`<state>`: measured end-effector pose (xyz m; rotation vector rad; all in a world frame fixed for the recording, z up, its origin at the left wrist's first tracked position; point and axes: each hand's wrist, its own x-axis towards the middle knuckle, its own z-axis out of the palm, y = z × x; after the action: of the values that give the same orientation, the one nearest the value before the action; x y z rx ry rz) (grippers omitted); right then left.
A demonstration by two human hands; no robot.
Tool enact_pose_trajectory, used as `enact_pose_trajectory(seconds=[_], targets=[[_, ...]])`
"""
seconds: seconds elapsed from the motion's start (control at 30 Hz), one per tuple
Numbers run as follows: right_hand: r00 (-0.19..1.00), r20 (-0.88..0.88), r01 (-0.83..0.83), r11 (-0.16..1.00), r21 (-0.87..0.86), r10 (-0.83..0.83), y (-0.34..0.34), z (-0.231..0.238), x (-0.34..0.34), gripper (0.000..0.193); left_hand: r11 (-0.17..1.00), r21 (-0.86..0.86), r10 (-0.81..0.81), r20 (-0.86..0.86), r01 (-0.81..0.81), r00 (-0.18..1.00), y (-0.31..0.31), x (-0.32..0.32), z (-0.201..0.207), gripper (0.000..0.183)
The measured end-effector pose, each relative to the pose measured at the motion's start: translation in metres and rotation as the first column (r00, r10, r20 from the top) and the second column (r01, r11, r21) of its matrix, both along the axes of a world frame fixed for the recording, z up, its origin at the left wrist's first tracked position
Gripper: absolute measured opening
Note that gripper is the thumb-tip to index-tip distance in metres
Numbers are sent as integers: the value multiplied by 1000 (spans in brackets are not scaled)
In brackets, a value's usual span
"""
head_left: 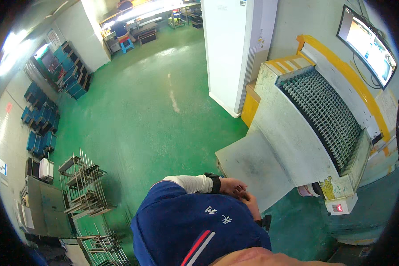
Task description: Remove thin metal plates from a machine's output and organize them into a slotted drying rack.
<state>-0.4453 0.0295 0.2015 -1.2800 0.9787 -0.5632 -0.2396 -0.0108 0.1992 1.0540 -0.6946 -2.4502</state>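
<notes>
My left hand (232,186) comes in from a white sleeve with a black wristband (214,182), in front of my blue shirt. Its fingers curl inward and meet those of my right hand (252,205). Both hands look closed together; anything between them is too small or hidden to make out. Just beyond the hands lies a flat grey plate (257,166), the low front part of a pale machine (292,137). A curved bed of rows of small metal pieces (323,113) fills the top of this machine.
A small box with a red lit switch (340,208) hangs at the machine's near corner. Beyond stands a tall white cabinet (228,53). Metal racks (82,184) and stacked blue bins (42,113) line the left. A screen (368,44) hangs right; a person (119,28) sits far back.
</notes>
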Motion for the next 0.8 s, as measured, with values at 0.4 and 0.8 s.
enact_pose_trajectory(seconds=[0.4, 0.8], targets=[[1000, 22, 4, 1000, 7, -4, 8, 4, -5, 19, 998, -59, -21, 35, 23, 999, 1, -15, -34, 28], [975, -219, -103, 962, -255, 46, 38, -4, -11, 23, 982, 104, -142, -164, 161, 976, 26, -15, -70, 26]])
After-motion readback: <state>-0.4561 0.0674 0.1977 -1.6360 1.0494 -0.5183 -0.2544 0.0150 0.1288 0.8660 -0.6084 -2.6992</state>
